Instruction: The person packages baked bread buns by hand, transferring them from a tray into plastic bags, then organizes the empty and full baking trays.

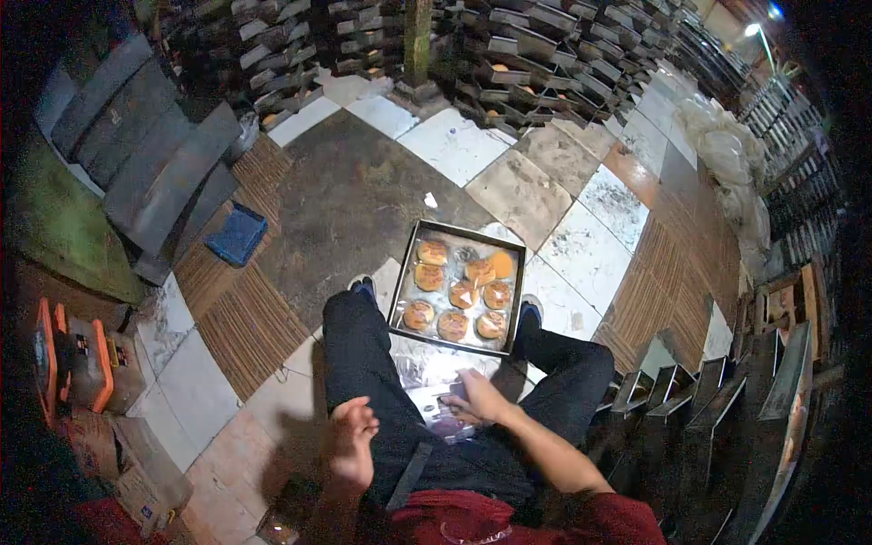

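A square metal tray [393, 309] lies on the floor between my feet, with several round browned buns [452, 325] in it. Clear shiny plastic [413, 371] stretches from below the tray's near edge to my lap. My right hand [479, 400] is at this plastic, its fingers bent toward the left; whether they grip it is hard to make out. Raised over my left thigh, my left hand [354, 440] has curled fingers slightly apart and holds nothing visible.
Stacked dark trays [536, 54] line the back, and more trays [718, 409] stand at the right. A blue object [237, 234] lies on the left floor. Orange-edged containers [86, 363] stand at far left. Bundled plastic [727, 154] sits at upper right.
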### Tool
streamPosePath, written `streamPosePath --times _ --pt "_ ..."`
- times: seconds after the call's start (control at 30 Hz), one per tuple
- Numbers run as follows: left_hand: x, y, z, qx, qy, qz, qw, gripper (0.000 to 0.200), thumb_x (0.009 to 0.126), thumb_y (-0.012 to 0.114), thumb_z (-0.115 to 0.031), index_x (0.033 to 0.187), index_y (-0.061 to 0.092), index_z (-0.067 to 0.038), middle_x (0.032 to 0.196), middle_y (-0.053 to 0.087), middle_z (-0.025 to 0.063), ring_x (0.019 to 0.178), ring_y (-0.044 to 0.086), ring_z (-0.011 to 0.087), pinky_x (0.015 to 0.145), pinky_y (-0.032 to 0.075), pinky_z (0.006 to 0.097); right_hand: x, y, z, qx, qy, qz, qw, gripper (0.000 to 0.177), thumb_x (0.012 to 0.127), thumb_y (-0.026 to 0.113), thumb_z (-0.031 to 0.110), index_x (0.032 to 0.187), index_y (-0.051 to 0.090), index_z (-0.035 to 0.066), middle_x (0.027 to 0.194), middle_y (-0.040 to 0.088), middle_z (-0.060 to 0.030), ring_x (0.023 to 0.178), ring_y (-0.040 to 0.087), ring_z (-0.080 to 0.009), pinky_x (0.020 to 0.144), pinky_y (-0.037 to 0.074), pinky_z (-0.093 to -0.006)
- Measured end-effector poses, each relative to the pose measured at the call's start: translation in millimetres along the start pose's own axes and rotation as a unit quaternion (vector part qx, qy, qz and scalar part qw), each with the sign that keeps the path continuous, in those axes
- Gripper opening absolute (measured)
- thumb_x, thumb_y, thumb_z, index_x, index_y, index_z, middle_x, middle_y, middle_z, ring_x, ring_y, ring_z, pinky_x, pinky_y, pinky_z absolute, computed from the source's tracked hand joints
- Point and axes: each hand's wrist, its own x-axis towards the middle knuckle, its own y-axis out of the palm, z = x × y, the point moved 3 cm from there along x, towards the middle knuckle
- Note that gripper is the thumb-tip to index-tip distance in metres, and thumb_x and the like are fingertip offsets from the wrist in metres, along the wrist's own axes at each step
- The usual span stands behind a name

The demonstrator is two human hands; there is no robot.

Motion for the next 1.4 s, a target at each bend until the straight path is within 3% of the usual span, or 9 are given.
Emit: streamPosePath --times 0.2,0.33,0.43,0.5,0.63,0.77,1.03,1.3,1.4 --pt "16 37 25 0.199 -0.006 0.11 0.974 0.022 0.087 0.05 -0.015 0.101 0.054 0.001 0.089 0.056 0.0074 0.085 0.053 0.0174 0.08 0.041 0.0289 -22 -1 21 -0.062 -0.001 -0.01 0.998 0.026 0.071 0.055 0.009 0.094 0.049 -0.001 0.102 0.051 -0.0212 0.096 0.05 -0.0377 0.078 0.043 -0.0401" --pt "27 68 37 0.535 0.374 0.193 0.732 0.035 0.076 0.062 -0.018 0.105 0.051 0.0 0.091 0.059 0.0143 0.088 0.055 0.0328 0.083 0.042 0.0369 -28 -8 44 -0.186 -0.2 -0.15 0.95 0.019 0.072 0.053 0.011 0.088 0.054 0.0 0.105 0.051 -0.02 0.096 0.051 -0.0355 0.077 0.045 -0.0388" --pt "38 61 59 0.644 0.177 0.393 0.632 0.037 0.078 0.059 -0.02 0.108 0.048 -0.002 0.081 0.06 0.0157 0.075 0.056 0.0386 0.076 0.044 0.0414 -38 -48 89 -0.175 -0.218 -0.169 0.945 0.016 0.077 0.055 0.013 0.085 0.055 -0.001 0.102 0.053 -0.0182 0.09 0.055 -0.028 0.073 0.046 -0.034" --pt "40 71 46 0.491 0.014 0.393 0.778 0.025 0.084 0.054 -0.023 0.095 0.052 0.0 0.072 0.062 0.0134 0.062 0.06 0.0226 0.057 0.046 0.0335 -36 -65 71 0.282 0.167 -0.077 0.941 0.011 0.077 0.06 0.008 0.082 0.055 -0.001 0.09 0.058 -0.0099 0.078 0.055 -0.0165 0.072 0.045 -0.0275" --pt "75 82 -2 0.221 0.032 0.203 0.953 0.018 0.088 0.051 -0.017 0.089 0.056 0.001 0.074 0.061 0.0066 0.068 0.058 0.0118 0.063 0.047 0.0256 -25 -108 64 0.394 0.052 -0.041 0.917 0.013 0.078 0.063 0.01 0.087 0.057 0.001 0.077 0.059 -0.0026 0.069 0.052 -0.0086 0.065 0.044 -0.0238" --pt "88 89 -17 0.218 -0.007 0.253 0.943 0.015 0.088 0.049 -0.01 0.094 0.054 0.003 0.085 0.062 0.0117 0.074 0.062 0.0171 0.067 0.049 0.0275 -7 -147 50 0.568 0.187 -0.221 0.77 0.017 0.085 0.056 0.016 0.092 0.061 0.001 0.081 0.061 0.0 0.07 0.053 -0.0076 0.065 0.042 -0.0221" --pt "140 102 -11 0.262 -0.026 0.246 0.933 0.014 0.085 0.056 -0.012 0.074 0.053 -0.003 0.065 0.056 0.0023 0.056 0.05 0.0067 0.051 0.04 0.0206 43 -199 65 0.051 0.089 -0.264 0.959 0.021 0.086 0.054 0.015 0.075 0.055 -0.003 0.063 0.052 -0.017 0.052 0.048 -0.0208 0.054 0.041 -0.0279" --pt "244 98 -6 0.367 0.094 0.154 0.912 0.054 0.089 0.039 -0.046 0.054 0.045 -0.006 0.046 0.041 0.0011 0.04 0.036 0.0128 0.041 0.03 0.0283 134 -220 -75 0.558 0.061 -0.411 0.718 0.019 0.089 0.048 0.019 0.095 0.052 0.001 0.068 0.054 -0.0021 0.061 0.05 -0.0107 0.058 0.039 -0.0215" --pt "277 113 -1 0.268 0.001 0.187 0.945 0.063 0.088 0.028 -0.057 0.055 0.045 -0.006 0.047 0.042 0.0026 0.045 0.039 0.0113 0.045 0.031 0.0279 186 -151 -171 0.55 0.278 -0.168 0.77 0.022 0.089 0.048 0.022 0.093 0.053 0.0 0.069 0.055 -0.0048 0.062 0.054 -0.0146 0.057 0.043 -0.0252"
